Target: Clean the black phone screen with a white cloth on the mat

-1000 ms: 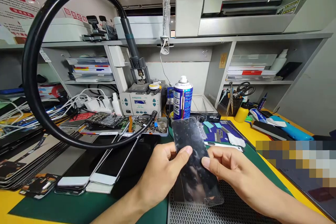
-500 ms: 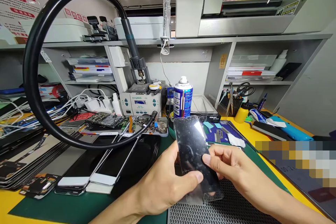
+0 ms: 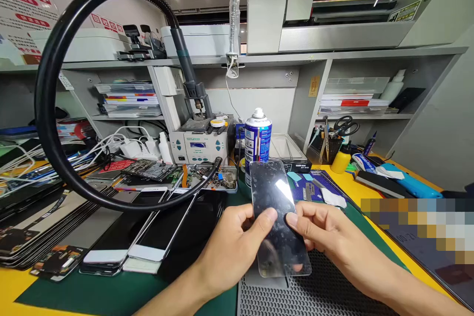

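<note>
A dark, glossy phone screen [image 3: 272, 252] with clear edges and smudges over its face is held upright, tilted, above the perforated mat [image 3: 326, 296]. My left hand [image 3: 237, 242] is closed on its left edge, thumb pressed on the front and fingers behind. From the right, my right hand [image 3: 322, 229] pinches the opposite edge, thumb on the front, fingertips partly hidden behind. A bright reflection lies on the upper right of the screen. Just behind its top stands a blue spray can [image 3: 258, 133] with a white nozzle.
Several phones and screens [image 3: 107, 237] lie in rows at the left. A black hose [image 3: 40, 98] loops up from a hot air station [image 3: 202, 145]. Behind the screens sits a tray of small parts [image 3: 222, 177]. Scissors [image 3: 346, 126] and a yellow bottle [image 3: 340, 158] stand at the right.
My left thumb has moved up the screen's face. The clear piece that stuck out at the lower left now lines up with the dark screen. My right hand has barely moved.
</note>
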`<state>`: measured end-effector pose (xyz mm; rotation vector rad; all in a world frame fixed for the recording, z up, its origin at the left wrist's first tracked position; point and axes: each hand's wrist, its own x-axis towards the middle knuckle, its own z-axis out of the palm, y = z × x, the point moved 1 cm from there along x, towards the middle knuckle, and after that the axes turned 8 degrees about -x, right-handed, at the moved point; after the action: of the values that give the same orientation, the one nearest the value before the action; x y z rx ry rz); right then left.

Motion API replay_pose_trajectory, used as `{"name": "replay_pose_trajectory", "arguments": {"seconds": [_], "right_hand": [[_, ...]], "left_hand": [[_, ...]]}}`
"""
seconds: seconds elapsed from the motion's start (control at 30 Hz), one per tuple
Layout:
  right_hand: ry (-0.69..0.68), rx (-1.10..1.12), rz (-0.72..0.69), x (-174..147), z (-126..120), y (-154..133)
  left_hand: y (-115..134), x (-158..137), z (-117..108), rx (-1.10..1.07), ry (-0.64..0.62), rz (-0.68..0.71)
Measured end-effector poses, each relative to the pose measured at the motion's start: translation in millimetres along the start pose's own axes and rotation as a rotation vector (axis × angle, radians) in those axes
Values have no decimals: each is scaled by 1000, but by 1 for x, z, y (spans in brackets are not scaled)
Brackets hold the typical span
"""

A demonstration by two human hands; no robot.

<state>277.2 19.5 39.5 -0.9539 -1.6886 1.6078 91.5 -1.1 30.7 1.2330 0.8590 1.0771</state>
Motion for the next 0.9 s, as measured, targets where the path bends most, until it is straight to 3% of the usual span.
{"name": "replay_pose_trajectory", "arguments": {"seconds": [0.23,0.53,0.6,0.73,0.9], "right_hand": [[-3,-83,-22,-3,-2,3],[39,-84,-43,-1,-4,-3],[64,-67,-58,0,-5,-3],[99,-36,-84,1,-9,-3],[118,-74,-130,2,-11,-1]], "left_hand": [[8,-5,-2,49,-107,56],[15,-10,0,-10,-225,-35],[16,-8,-4,-2,-186,6],[15,-3,-14,60,20,43],[12,-1,-10,172,-19,10]]}}
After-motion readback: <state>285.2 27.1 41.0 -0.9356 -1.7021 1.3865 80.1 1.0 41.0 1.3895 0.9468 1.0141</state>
